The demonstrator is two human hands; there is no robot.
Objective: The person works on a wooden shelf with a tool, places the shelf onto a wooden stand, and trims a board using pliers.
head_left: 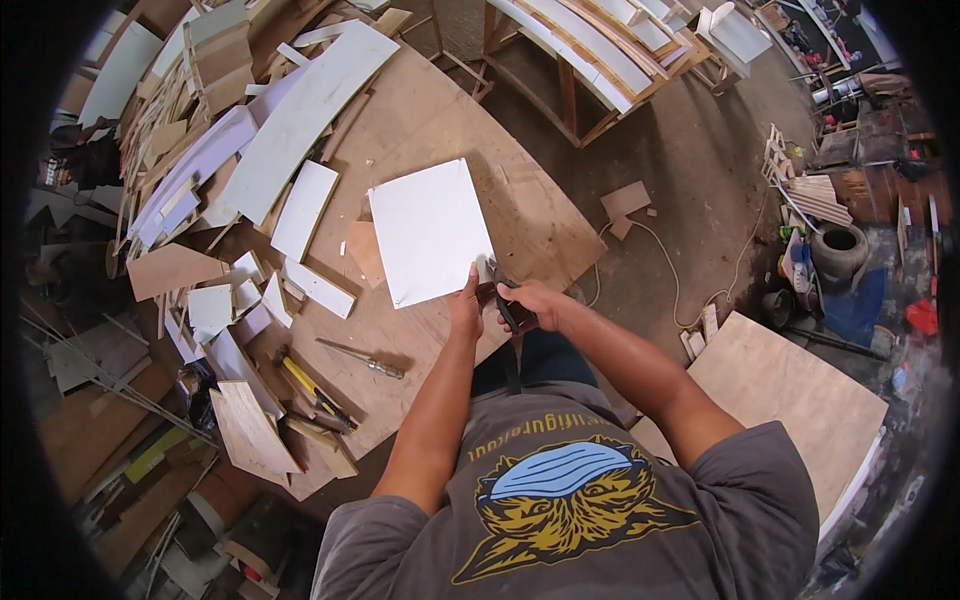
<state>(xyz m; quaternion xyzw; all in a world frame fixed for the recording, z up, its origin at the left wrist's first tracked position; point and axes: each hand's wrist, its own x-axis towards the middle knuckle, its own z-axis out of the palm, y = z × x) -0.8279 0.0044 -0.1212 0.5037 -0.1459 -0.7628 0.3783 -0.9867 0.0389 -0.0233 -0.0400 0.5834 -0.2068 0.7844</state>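
Note:
A white rectangular panel lies on the wooden worktable, its near right corner close to my body. My left hand grips the panel's near edge, thumb on the white face and fingers hidden below. In my right hand are dark-handled pliers, their jaws at the panel's near right corner. Whatever the jaws may grip is too small to make out. A screwdriver and a hammer with a yellow-and-black handle rest on the table to the left of my left arm.
White and wooden offcuts crowd the table's left side, with a long white board behind them. A wooden frame with white strips stands beyond the table. A plywood sheet is at my right. A cable trails across the floor.

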